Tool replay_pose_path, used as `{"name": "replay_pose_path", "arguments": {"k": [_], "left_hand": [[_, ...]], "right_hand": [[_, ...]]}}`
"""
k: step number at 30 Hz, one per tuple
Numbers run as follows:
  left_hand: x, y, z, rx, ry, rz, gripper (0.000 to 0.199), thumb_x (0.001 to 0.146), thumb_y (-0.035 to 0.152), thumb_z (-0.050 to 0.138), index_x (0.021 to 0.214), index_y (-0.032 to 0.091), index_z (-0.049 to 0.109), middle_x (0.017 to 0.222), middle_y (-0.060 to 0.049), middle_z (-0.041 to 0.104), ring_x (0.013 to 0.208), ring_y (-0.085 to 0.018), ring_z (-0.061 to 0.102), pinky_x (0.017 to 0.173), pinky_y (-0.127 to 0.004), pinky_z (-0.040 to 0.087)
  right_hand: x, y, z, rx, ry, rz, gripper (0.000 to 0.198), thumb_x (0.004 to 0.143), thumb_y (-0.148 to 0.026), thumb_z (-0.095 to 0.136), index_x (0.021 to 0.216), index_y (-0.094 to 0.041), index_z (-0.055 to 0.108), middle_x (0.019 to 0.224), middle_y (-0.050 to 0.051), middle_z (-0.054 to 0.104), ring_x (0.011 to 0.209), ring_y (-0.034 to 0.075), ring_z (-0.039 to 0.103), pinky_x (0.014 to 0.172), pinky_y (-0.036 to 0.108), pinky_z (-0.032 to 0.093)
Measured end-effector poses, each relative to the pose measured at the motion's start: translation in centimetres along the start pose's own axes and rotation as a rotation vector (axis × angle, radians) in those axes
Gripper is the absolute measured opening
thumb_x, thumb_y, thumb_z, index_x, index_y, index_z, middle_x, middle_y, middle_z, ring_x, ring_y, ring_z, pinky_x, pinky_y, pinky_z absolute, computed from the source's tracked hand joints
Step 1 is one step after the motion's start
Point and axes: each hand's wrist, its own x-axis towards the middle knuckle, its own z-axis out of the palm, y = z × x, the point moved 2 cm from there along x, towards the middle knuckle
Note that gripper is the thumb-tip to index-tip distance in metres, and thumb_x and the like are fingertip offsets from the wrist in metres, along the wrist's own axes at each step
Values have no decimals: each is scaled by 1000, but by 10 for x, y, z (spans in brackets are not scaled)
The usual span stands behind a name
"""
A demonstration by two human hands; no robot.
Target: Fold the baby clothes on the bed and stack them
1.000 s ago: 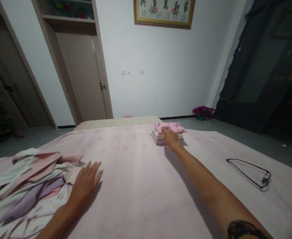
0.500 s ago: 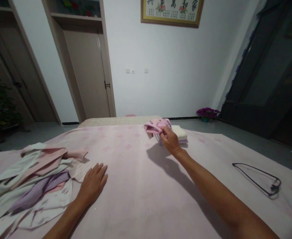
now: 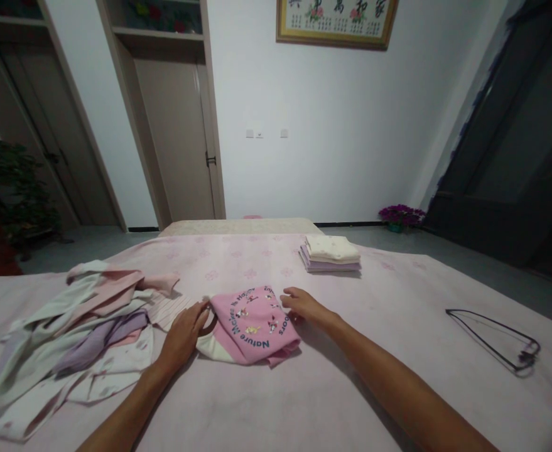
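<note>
A pink folded shirt [image 3: 252, 326] with dark lettering, small printed figures and a cream part at its lower left lies on the bed cover in front of me. At its left edge, my left hand [image 3: 186, 329] has its fingers closed on the cloth. My right hand [image 3: 306, 306] is at the shirt's right edge, fingertips touching or very near the fabric, thumb and fingers apart. Beyond it stands a neat stack of folded clothes [image 3: 332, 251], cream on top and purple below.
To the left lies a loose heap of clothes [image 3: 92, 333] in pale green, pink, purple and white. A black wire hanger [image 3: 492, 342] rests on the pink bed cover [image 3: 374, 376] at right. Purple flowers [image 3: 400, 215] stand on the floor beyond.
The pink shirt has come from above the stack down to the cover between my hands. My right hand has moved back toward me, and my left hand has reached the shirt's edge.
</note>
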Motion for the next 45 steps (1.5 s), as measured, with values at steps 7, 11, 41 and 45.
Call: {"name": "replay_pose_path", "arguments": {"k": [7, 11, 41, 45], "left_hand": [[0, 17, -11, -244, -96, -110, 50, 96, 47, 40, 135, 20, 57, 138, -9, 62, 132, -24, 54, 114, -42, 38], [-1, 21, -16, -354, -93, -238, 61, 97, 53, 39, 146, 16, 43, 128, -13, 67, 129, -25, 57, 114, -43, 37], [-5, 46, -15, -105, -251, 91, 36, 95, 45, 48, 114, 28, 74, 127, -5, 69, 122, -24, 60, 114, -43, 41], [-5, 43, -14, -155, -240, 58, 41, 98, 48, 41, 111, 28, 75, 125, -6, 70, 122, -24, 60, 116, -45, 38]], "right_hand": [[9, -18, 46, 213, -84, 16, 23, 66, -20, 64, 88, -14, 65, 72, 4, 67, 62, 17, 59, 56, 26, 46], [-9, -57, 31, 336, 105, -435, 20, 68, -22, 62, 87, -20, 64, 80, -2, 65, 72, 14, 56, 65, 23, 44], [-73, -58, -30, -137, 95, -679, 17, 67, -17, 55, 80, -19, 67, 78, 2, 60, 74, 17, 52, 68, 28, 39], [-73, -54, -78, 163, 98, -512, 18, 62, -21, 52, 73, -19, 66, 72, 3, 61, 73, 19, 52, 68, 31, 39]]}}
